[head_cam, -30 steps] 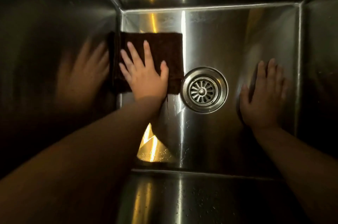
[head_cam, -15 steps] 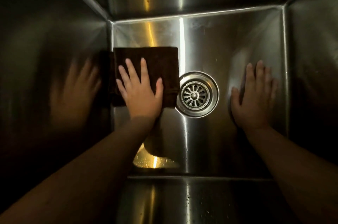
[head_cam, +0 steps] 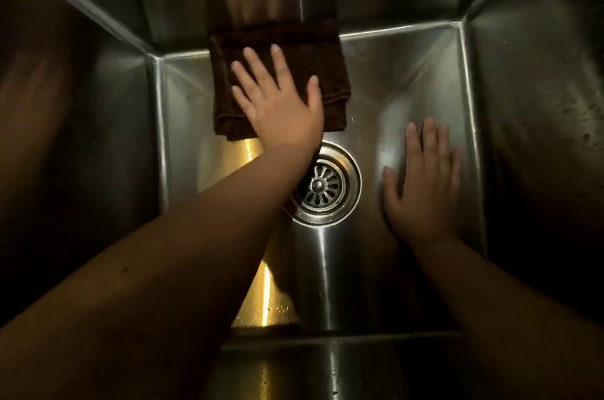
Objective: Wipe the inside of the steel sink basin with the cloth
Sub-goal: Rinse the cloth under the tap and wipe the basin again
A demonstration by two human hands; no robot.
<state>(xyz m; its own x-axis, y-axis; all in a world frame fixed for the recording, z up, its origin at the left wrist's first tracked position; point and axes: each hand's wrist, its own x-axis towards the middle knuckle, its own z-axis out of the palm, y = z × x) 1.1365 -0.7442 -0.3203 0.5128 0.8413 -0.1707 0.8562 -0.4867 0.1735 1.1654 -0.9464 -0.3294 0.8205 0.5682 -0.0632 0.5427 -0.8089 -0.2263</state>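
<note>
Fingers spread flat, left hand presses cloth at upper centre for even pressure; right hand, flat and empty, seemingly braces on sink floor.

A: Where's the dark brown folded cloth?
B: Upper centre, on the square steel sink basin's floor against the far wall, under the left hand
A: The round steel drain strainer?
B: Mid-frame, just below the cloth; right hand flat to its right
</note>
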